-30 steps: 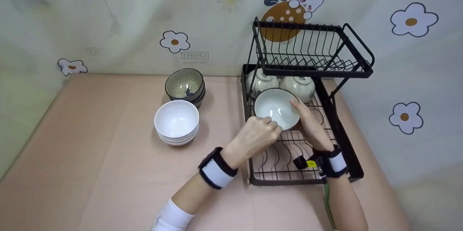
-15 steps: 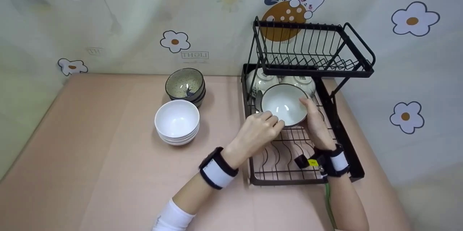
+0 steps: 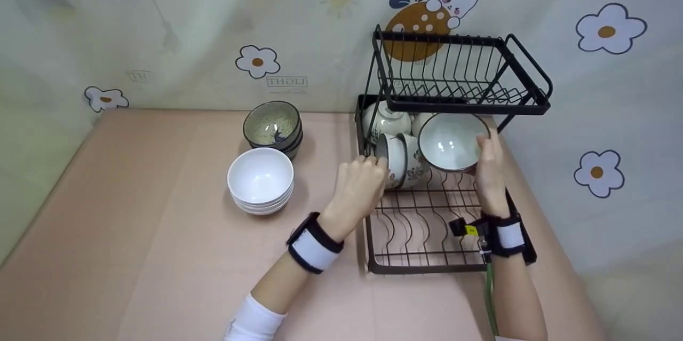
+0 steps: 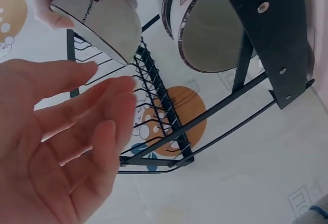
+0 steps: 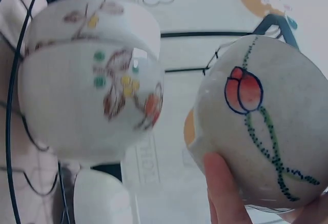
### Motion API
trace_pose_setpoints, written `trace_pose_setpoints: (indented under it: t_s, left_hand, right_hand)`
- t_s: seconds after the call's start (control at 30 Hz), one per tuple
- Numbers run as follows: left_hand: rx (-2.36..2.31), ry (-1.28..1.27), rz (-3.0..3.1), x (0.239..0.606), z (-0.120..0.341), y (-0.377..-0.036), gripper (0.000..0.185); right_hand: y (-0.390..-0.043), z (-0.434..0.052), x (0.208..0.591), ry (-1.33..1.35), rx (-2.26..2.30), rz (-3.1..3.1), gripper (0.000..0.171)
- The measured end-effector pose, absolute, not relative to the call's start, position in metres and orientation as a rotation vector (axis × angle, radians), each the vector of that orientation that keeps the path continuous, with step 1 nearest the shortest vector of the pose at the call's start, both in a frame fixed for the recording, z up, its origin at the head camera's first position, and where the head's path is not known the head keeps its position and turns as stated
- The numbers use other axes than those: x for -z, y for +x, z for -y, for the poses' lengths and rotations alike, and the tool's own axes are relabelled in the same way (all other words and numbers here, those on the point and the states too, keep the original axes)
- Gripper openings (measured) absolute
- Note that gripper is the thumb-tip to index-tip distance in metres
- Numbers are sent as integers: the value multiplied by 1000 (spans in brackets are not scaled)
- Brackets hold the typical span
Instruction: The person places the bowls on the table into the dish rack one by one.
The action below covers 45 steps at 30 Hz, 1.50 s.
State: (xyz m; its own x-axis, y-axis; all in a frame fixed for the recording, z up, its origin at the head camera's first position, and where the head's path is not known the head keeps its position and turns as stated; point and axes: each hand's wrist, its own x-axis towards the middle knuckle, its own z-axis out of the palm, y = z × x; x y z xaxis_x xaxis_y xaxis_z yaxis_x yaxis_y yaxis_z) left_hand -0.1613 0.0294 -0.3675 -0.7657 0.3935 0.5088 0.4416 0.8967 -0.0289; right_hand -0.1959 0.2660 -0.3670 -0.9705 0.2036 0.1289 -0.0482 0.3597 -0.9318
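Note:
My right hand grips a white bowl at its right side, thumb by the rim, its inside facing up and towards me. A red tulip with dotted stems shows on the outside of this bowl in the right wrist view. Two flower-patterned bowls stand on edge, one against the other, in the lower rack to its left. Beside their left rim is my left hand. Its fingers are loosely bent with nothing between them in the left wrist view.
A black two-tier dish rack stands on the right. Upside-down bowls, one a pale bowl, sit at the back of its lower tier. Left of it are a stack of white bowls and dark speckled bowls.
The tulip bowl has moved right and slightly back with my right hand. My left hand has come off its rim and shifted left. The two bowls on edge are now uncovered.

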Motion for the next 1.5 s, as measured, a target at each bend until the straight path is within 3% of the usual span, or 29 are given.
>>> trace_pose_setpoints:
  t_s: [0.17,0.53,0.73,1.27,1.5]
  left_hand:
    - [103,-547,2616,375,-28,-169,7]
    - [207,-517,2793,391,-27,-182,16]
    - [236,-512,2937,392,-27,-184,22]
    - [234,-554,3023,399,-29,-190,12]
    - [233,-547,2999,399,-29,-189,19]
  right_hand:
    - [-199,-272,370,-233,-1517,2371,56]
    - [-208,-279,379,-384,-1194,2359,51]
    - [-211,-282,384,-408,-1038,2374,47]
    - [-214,-277,399,-444,-952,2472,49]
    - [-219,-270,406,-401,-851,2579,52]
